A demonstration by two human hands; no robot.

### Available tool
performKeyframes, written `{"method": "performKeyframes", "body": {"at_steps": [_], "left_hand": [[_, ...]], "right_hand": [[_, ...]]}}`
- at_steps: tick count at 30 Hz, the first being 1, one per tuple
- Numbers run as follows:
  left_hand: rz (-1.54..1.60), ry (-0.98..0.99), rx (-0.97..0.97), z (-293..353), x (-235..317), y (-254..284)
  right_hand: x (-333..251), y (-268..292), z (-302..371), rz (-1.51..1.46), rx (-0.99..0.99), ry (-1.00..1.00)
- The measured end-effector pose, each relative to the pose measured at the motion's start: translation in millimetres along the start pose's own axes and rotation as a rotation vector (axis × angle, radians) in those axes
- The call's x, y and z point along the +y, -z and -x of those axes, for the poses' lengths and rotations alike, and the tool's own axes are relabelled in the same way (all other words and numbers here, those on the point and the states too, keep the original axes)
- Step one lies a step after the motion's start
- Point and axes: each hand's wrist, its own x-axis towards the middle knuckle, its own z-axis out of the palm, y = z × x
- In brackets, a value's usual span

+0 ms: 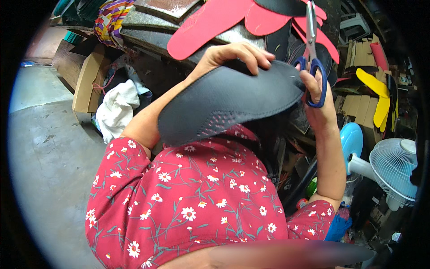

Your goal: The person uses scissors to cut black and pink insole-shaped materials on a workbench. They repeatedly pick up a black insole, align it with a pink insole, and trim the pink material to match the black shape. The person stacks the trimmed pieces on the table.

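A black shoe insole (224,101) with stitched edging and a patch of small pink-showing holes is held up tilted in front of my chest. My left hand (235,56) grips its far edge, fingers curled over the top; the thumb is hidden beneath. At the insole's right end my right hand (319,92) has its fingers in the blue handles of a pair of scissors (310,38). The blades point away from me and look closed. My right thumb is beside the insole's tip; whether it presses on it I cannot tell.
Pink insole pieces (208,28) lie on the dark worktable (148,36) ahead. On the left stands a cardboard box (87,85) with a white cloth (117,107). Yellow insoles (374,83) and a fan (394,166) are at the right.
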Motion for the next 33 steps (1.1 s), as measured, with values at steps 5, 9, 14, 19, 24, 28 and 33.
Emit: {"method": "performKeyframes", "body": {"at_steps": [5, 9, 14, 19, 24, 28, 33], "left_hand": [[-0.288, 0.171, -0.146, -2, 12, 7], [-0.411, 0.390, 0.101, -22, 57, 29], [-0.933, 0.132, -0.164, -17, 66, -30], [-1.039, 0.295, -0.120, -7, 37, -45], [-1.046, 0.303, -0.065, 1, 38, -17], [-0.998, 0.333, -0.029, 4, 38, -15], [-0.796, 0.399, 0.024, 2, 34, -13]], "right_hand": [[1, -4, 15, 0.075, 0.197, 0.086], [1, -2, 17, -0.083, 0.287, 0.058], [9, -20, 22, -0.144, 0.287, 0.055], [13, -14, 32, 0.029, 0.139, 0.123], [15, 25, 56, 0.314, 0.215, -0.024], [19, 38, 80, 0.991, 0.207, 0.022], [20, 30, 87, 1.325, 0.232, 0.210]]}}
